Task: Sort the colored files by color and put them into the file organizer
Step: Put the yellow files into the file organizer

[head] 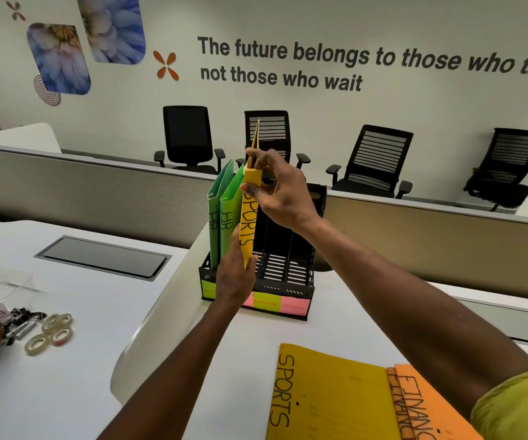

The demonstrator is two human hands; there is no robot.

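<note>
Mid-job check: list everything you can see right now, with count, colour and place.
file organizer: one, black, slotted, on the white desk.
HR files: two, green, upright in the organizer's left end.
held SPORTS file: one, yellow, upright at the organizer beside the green files.
flat SPORTS file: one, yellow, near desk edge.
FINANCE files: two, orange, stacked right of it.
slot labels: green and pink, organizer front.
tape rolls: several, clear, far left.
binder clips: a pile, black, far left.
office chairs: four, black, behind the partition.
left hand: grip on the held file's lower edge.
right hand: grip near its top.
</note>
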